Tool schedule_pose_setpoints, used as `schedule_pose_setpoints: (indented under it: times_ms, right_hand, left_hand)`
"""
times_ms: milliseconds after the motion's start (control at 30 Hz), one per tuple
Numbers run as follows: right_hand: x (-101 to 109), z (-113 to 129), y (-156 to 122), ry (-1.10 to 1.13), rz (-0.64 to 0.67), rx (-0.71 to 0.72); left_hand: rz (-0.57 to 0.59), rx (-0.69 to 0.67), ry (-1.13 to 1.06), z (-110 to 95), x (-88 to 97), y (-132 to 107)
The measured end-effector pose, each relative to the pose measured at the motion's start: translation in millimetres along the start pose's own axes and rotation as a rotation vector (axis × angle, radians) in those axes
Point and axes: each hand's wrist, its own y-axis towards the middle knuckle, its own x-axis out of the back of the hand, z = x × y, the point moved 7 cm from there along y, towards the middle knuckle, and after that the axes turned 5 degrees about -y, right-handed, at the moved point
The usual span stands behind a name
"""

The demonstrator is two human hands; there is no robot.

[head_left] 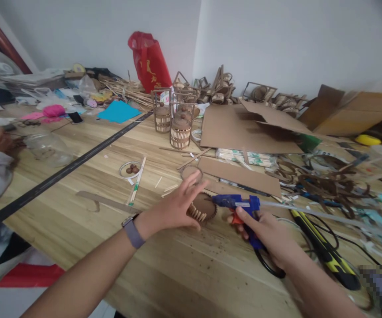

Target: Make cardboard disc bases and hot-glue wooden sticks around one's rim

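My right hand (266,229) grips a blue hot glue gun (240,204) with an orange trigger, its nozzle pointing left at a small round brown cardboard piece with short sticks set around it (204,208). My left hand (177,204), fingers spread, rests against the left side of that piece and steadies it on the wooden table (184,269). A grey watch band sits on my left wrist. The glue gun's black cord loops down behind my right hand.
Two finished slatted round boxes (180,131) stand further back, beside flat cardboard sheets (244,128). A long black ruler (68,168) crosses the left table. A yellow-black utility knife (323,247) lies right. Cardboard scraps pile at right; another person's sleeve shows at far left.
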Motion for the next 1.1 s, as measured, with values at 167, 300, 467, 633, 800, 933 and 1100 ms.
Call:
schedule_pose_setpoints:
  times_ms: [167,300,467,633,800,933,1100]
  right_hand:
    - [-2.6,-1.9,8.6,0.177,0.097,-0.081]
    - [13.0,1.8,14.2,-0.195,0.024,0.050]
    - [28.0,13.7,13.3,-0.645,-0.125,0.259]
    - [27.7,15.9,10.6,-0.776,-0.179,0.284]
    - [25.8,15.8,8.8,-0.838,-0.173,0.272]
    - [27.3,28.9,0.3,-0.847,-0.268,0.363]
    - [14.2,51.9,-16.8,-0.710,-0.321,0.512]
  left_hand:
    - [-0.214,0.345,0.267,34.8,47.3,-10.1]
    - [-0.115,0.505,0.417,56.4,45.8,-18.6]
    - [-0.038,0.514,0.439,60.6,30.9,-19.3]
    - [-0.050,0.535,0.425,60.2,31.1,-20.4]
    - [-0.086,0.517,0.377,58.8,33.1,-19.6]
    - [-0.154,0.481,0.313,50.7,38.4,-16.2]
    - [-0.292,0.305,0.118,15.4,38.6,-12.8]
